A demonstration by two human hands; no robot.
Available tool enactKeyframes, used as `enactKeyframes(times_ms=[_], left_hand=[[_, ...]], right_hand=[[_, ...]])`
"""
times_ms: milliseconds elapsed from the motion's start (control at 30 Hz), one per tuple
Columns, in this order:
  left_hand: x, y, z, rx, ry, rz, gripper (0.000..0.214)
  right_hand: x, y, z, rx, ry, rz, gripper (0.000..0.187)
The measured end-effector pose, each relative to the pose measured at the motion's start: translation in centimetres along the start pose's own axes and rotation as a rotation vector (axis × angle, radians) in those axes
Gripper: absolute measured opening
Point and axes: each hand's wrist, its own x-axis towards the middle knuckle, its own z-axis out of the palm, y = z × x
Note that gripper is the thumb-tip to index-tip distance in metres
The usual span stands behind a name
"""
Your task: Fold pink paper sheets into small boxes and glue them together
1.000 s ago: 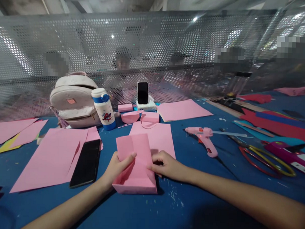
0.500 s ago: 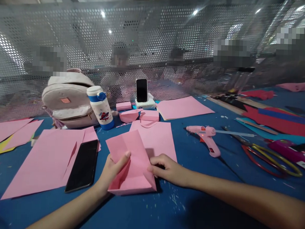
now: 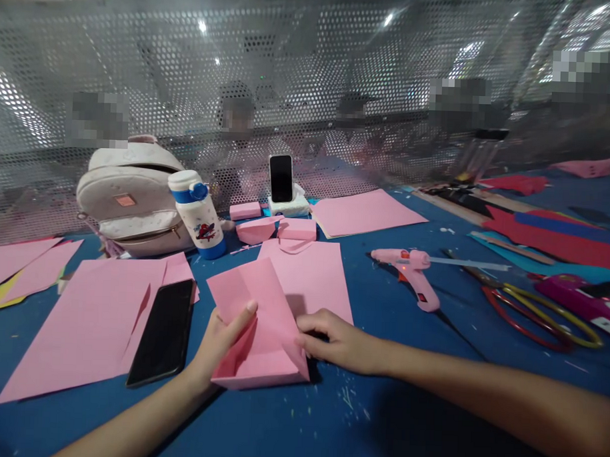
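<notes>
A folded pink paper box (image 3: 266,320) with one tall upright flap rests on the blue table in front of me. My left hand (image 3: 231,339) grips its left side, thumb lying over the inner face and fingers behind. At the right side, my right hand (image 3: 334,339) pinches the box's edge between thumb and fingers; part of those fingertips is hidden by the paper. Behind the box lies a flat pink sheet (image 3: 318,282). A pink glue gun (image 3: 408,269) with a clear glue stick rests on its side to the right, its small light glowing orange.
Left of the box are a black phone (image 3: 164,330) and pink paper (image 3: 89,321). Further back stand a white backpack (image 3: 131,196), a bottle (image 3: 198,218) and a propped phone (image 3: 281,179). Scissors (image 3: 537,310) and coloured paper (image 3: 575,241) lie at right, before a perforated metal panel (image 3: 310,75).
The view has shifted very slightly, so most things sit a little further left. Both hands keep the same hold on the paper box.
</notes>
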Motion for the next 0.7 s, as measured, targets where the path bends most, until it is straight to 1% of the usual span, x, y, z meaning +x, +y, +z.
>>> enactKeyframes(times_ms=[133,200,233,300,367,400,467,500,533,567,600,700], left_hand=[[0.4,-0.2,-0.2,0.032,-0.04,-0.003,0.059],[0.6,-0.2,-0.2,0.086,-0.084,-0.001,0.06],[0.7,-0.1,-0.3,0.121,-0.116,0.004,0.06],[0.9,0.2,-0.4,0.182,-0.2,0.012,0.056],[1.1,0.7,-0.5,0.241,-0.316,-0.004,0.053],[1.2,0.9,-0.5,0.265,-0.368,-0.016,0.051],[1.5,1.4,-0.7,0.31,-0.452,-0.034,0.048],[1.6,1.6,-0.7,0.324,-0.482,-0.038,0.046],[1.6,1.8,-0.8,0.33,-0.503,-0.04,0.045],[1.6,1.9,-0.8,0.336,-0.525,-0.04,0.043],[1.6,2.0,-0.7,0.344,-0.543,-0.039,0.041],[1.4,2.3,-0.6,0.377,-0.555,-0.034,0.037]], right_hand=[[0.0,0.2,0.1,-0.066,-0.009,-0.017,0.038],[-0.1,0.2,0.1,-0.114,0.026,-0.024,0.039],[-0.1,0.2,0.2,-0.145,0.074,-0.031,0.039],[-0.2,0.1,0.1,-0.223,0.233,-0.087,0.032],[-0.3,0.1,0.1,-0.336,0.402,-0.228,0.014],[-0.3,0.0,0.1,-0.407,0.464,-0.31,0.008],[-0.4,0.0,0.1,-0.559,0.537,-0.459,0.03],[-0.5,-0.1,0.2,-0.623,0.556,-0.511,0.039],[-0.5,-0.1,0.3,-0.681,0.569,-0.548,0.044],[-0.6,-0.2,0.4,-0.738,0.578,-0.577,0.044],[-0.6,-0.3,0.5,-0.794,0.579,-0.601,0.041],[-0.7,-0.6,0.8,-0.932,0.539,-0.636,0.02]])
